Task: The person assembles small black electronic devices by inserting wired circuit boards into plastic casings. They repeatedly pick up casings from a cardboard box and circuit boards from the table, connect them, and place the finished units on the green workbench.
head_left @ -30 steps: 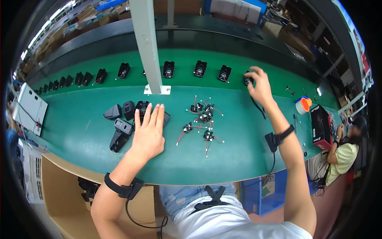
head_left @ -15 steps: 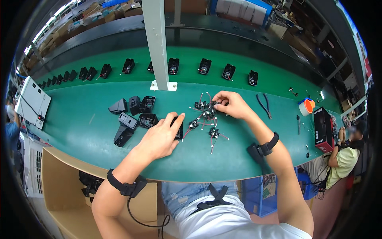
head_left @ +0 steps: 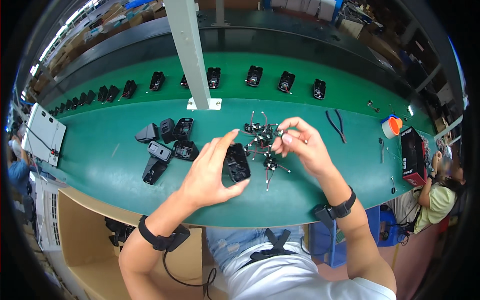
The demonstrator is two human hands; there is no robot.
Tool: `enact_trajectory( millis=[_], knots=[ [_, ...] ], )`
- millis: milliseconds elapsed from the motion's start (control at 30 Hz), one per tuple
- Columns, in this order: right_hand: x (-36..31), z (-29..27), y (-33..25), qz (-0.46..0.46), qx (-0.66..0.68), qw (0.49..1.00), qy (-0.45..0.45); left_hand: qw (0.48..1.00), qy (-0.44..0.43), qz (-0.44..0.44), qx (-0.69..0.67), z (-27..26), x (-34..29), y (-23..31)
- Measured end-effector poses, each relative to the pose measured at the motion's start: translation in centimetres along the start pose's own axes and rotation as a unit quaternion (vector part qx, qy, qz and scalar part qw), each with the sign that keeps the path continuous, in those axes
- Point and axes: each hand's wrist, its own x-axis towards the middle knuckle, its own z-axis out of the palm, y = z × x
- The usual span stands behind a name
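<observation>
A black plastic shell (head_left: 237,162) is held up by the left hand (head_left: 210,172), its grip closed around it, above the near middle of the green surface (head_left: 100,150). A small wired part (head_left: 280,134) is pinched in the right hand (head_left: 300,145), over a pile of wired parts (head_left: 260,145).

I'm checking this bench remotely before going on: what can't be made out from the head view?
- Small wired part in the right hand: too small, fingers cover it.
- Inside of the black housing in the left hand: too dark.
- Pile of wired parts: tangled, count unclear.
- Far row of housings: bent at the rim.
</observation>
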Motion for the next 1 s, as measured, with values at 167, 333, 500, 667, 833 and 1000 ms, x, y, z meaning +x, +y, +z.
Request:
enact_trajectory(
  millis=[167,333,500,667,833,1000],
  knots=[
    [-2.0,2.9,-0.8,0.012,-0.009,0.999,-0.033,0.998,0.002,-0.016,-0.067,0.3,0.0,1.0],
    [-2.7,3.5,-1.0,0.068,0.023,0.995,-0.068,0.997,0.007,0.037,-0.065,1.3,0.0,1.6],
    [-2.9,3.6,-0.9,0.081,-0.021,0.996,-0.041,0.994,0.005,0.012,-0.106,1.2,-0.1,1.9],
    [-2.6,3.7,0.4,-0.108,-0.134,0.984,0.034,0.995,0.021,0.021,-0.094,1.1,0.1,1.9],
    [-2.3,3.5,-1.0,-0.227,-0.257,0.938,0.044,0.997,0.029,0.033,-0.069,1.3,0.1,1.5],
    [-3.4,5.1,-0.7,-0.228,-0.266,0.937,0.000,0.997,0.026,0.046,-0.064,1.5,0.2,2.0]
  ],
)
